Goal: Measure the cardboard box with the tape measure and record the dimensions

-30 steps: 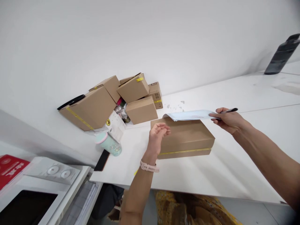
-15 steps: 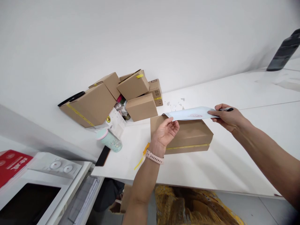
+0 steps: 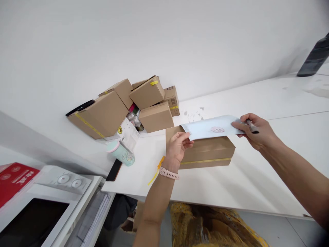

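A pale blue sheet of paper with a reddish drawing on it stretches between my hands, above a closed cardboard box. Its left corner is pinched between the thumb and fingers of my left hand, which wears a pink wristband. My right hand grips the right end and also holds a dark marker across its fingers. The box lies on the white table with yellow tape along its side. The paper hides part of the box top.
Several cardboard boxes are stacked against the wall at the left. Near them stand a mint tumbler and a dark phone-like slab. A black bottle is at the far right, a white microwave at lower left.
The paper has tilted so more of its printed face shows, its near edge lower. My right hand has turned, bringing the marker round to point downward. The box has stayed in place.
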The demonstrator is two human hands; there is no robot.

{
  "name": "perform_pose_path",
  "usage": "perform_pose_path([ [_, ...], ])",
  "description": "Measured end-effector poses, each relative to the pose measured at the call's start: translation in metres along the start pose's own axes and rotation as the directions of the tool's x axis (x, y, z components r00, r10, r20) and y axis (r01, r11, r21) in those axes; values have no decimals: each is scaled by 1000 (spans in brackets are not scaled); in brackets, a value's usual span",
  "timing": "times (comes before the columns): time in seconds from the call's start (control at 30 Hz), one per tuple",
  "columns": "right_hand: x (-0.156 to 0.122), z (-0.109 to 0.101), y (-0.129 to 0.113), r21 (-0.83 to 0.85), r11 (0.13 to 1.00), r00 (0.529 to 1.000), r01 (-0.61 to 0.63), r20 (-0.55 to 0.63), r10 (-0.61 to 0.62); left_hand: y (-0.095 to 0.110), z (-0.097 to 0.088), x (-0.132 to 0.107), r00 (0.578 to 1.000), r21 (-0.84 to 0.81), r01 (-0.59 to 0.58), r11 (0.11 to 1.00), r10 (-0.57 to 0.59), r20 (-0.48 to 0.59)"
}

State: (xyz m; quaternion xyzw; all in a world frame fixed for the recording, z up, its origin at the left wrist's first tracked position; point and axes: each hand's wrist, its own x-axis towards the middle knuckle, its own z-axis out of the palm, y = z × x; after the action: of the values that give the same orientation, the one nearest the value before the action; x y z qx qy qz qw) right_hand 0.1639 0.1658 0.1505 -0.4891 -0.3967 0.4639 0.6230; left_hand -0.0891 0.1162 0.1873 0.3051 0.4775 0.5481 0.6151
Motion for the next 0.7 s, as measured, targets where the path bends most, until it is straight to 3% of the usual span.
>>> perform_pose_path([
  [0.2, -13, -12, 21, -203, 979, 999, 34, 0, -35, -33, -19, -7, 988, 391, -147, 909, 157, 8],
  [0.4, -14, -15, 35, -325, 941, 995, 91, -16, -101, -43, -13, -15, 940, 674, -276, 685, 340, 39],
  [0.57, -23, -17, 45, -301, 950, 993, 81, -60, -104, -49, -11, -27, 898, 747, -323, 581, 438, 47],
  [0.7, -43, -26, 52, -346, 921, 961, 180, -138, -239, -72, -15, -35, 898, 692, -333, 641, 440, 25],
])
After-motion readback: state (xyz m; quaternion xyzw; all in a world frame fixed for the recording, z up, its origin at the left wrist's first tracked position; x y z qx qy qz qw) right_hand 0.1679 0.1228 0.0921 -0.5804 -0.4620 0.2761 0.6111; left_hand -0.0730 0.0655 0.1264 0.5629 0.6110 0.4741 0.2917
